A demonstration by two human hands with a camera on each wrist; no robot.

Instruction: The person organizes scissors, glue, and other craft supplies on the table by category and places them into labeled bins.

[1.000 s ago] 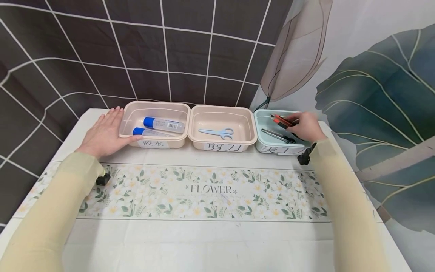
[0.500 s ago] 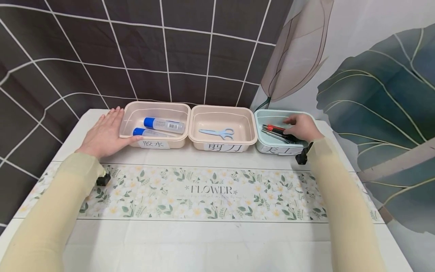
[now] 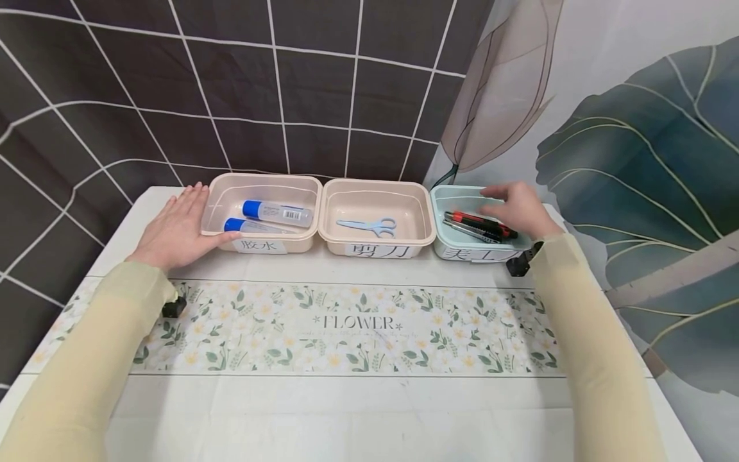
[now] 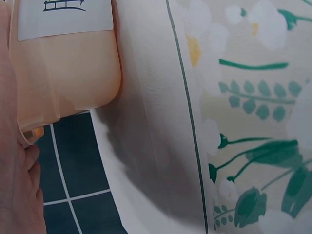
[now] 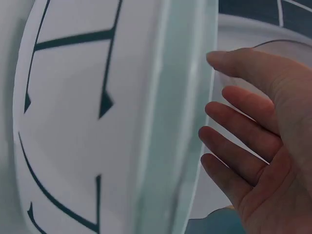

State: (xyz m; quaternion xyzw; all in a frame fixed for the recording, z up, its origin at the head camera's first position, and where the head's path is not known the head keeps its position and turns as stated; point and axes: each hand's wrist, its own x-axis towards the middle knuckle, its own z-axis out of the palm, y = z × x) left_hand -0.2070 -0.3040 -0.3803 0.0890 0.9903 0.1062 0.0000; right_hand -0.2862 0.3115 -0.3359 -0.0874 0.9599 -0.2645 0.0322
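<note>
My left hand (image 3: 179,228) lies with straight fingers along the left end of a beige bin (image 3: 300,239), its thumb at the front rim. Two clear glue bottles with blue caps, a large one (image 3: 283,213) and a lower one (image 3: 254,225), are in that bin. My right hand (image 3: 518,208) hovers over the right side of a pale blue bin (image 3: 437,221), fingers loosely bent and holding nothing. In the right wrist view the right hand (image 5: 258,131) shows its parted fingers by the rim. A red-and-black utility knife (image 3: 487,224) lies in the blue bin beside a grey one (image 3: 470,232).
Between these two bins stands another beige bin (image 3: 428,234), with light blue scissors (image 3: 369,225) inside. All three bear paper labels and form a row along the table's back. A floral strip (image 3: 358,346) crosses the white tabletop (image 3: 346,417). Dark gridded cloth (image 3: 231,83) hangs behind.
The right hand lowered the red-and-black utility knife into the pale blue bin and let go of it. It then moved slightly up and right. The left hand has stayed in place.
</note>
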